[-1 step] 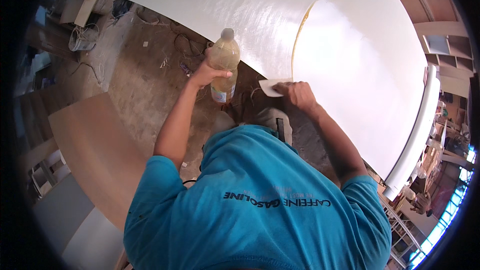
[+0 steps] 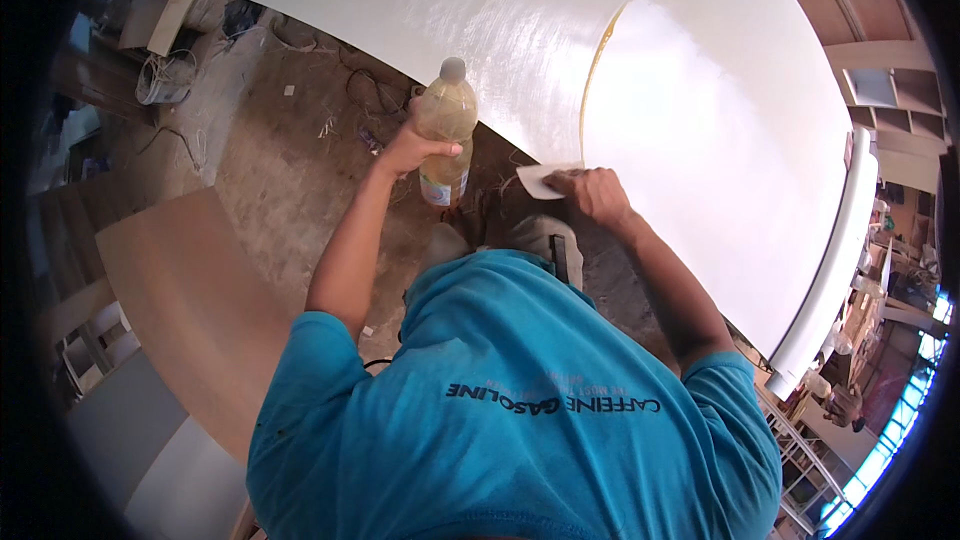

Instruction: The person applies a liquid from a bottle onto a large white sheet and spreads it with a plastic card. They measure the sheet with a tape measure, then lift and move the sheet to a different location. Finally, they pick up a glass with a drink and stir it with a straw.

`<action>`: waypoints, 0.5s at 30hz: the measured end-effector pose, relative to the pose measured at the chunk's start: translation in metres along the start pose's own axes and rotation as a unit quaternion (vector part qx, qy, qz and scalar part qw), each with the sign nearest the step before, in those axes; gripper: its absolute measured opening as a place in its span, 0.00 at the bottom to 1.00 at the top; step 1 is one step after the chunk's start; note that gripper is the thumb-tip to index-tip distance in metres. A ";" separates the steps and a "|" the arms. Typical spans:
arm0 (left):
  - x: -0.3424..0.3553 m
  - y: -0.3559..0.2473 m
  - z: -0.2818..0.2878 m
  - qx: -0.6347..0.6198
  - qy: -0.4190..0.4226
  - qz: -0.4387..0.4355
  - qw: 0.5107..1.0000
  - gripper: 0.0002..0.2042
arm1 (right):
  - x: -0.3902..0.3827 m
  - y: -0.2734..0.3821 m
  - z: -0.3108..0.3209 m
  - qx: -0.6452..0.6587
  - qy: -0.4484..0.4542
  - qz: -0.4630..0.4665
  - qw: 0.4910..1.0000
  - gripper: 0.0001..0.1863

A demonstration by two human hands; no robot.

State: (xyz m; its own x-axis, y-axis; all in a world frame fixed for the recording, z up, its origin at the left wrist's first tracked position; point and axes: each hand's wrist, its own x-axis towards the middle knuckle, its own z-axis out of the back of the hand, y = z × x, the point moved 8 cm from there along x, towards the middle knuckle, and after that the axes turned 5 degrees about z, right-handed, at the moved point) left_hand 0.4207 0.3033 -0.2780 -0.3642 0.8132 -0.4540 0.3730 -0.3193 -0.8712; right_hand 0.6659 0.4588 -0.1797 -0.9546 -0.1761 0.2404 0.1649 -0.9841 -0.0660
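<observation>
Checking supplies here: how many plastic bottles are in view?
1: a clear plastic bottle of yellowish liquid, held upright in the left hand beside the white panel's edge. Others may lie hidden in the clutter.

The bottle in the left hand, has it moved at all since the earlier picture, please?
No. The bottle sits at the same spot against the white panel's near edge, gripped by the left hand.

Workshop: dusty concrete floor (image 2: 290,170), big white panel (image 2: 700,110), plywood sheet (image 2: 190,290), loose cables (image 2: 160,80), shelving (image 2: 900,90).
</observation>
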 end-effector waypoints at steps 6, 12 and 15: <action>-0.019 0.004 -0.009 0.026 -0.028 -0.063 0.997 0.47 | 0.016 -0.105 0.063 0.297 0.094 -0.309 0.898 0.13; -0.029 0.038 -0.043 0.037 -0.048 0.004 0.998 0.45 | 0.054 -0.303 0.065 0.228 -0.001 -0.366 0.902 0.14; -0.026 0.046 -0.051 -0.015 -0.072 0.039 0.997 0.44 | 0.076 -0.376 0.020 0.107 0.002 -0.359 0.927 0.18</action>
State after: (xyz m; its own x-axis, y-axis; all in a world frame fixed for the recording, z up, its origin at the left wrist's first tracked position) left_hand 0.4910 0.2925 -0.2968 -0.4511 0.7074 -0.5442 0.4292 -0.3627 -0.8272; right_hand 0.5359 0.8148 -0.1174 -0.8386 0.5254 0.1439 -0.4678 -0.8300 0.3038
